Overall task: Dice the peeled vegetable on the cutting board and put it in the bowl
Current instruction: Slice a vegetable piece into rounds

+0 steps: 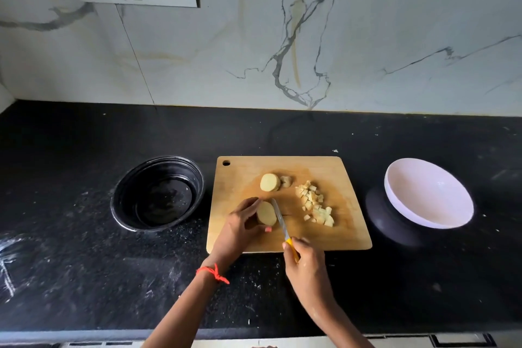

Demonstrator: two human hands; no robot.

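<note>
The peeled potato piece [266, 213] lies on the cutting board [240, 178], pinned by your left hand [240, 223]. Your right hand [306, 260] grips the knife [279, 219], blade against its cut face. Dice [315, 203] lie nearby; the white bowl [428, 195] sits right.

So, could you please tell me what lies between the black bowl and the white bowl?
In the head view, the cutting board, with potato pieces.

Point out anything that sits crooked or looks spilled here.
The white bowl sits tilted, propped on a dark round object instead of flat on the counter. The counter also carries white smears and specks at left.
</note>
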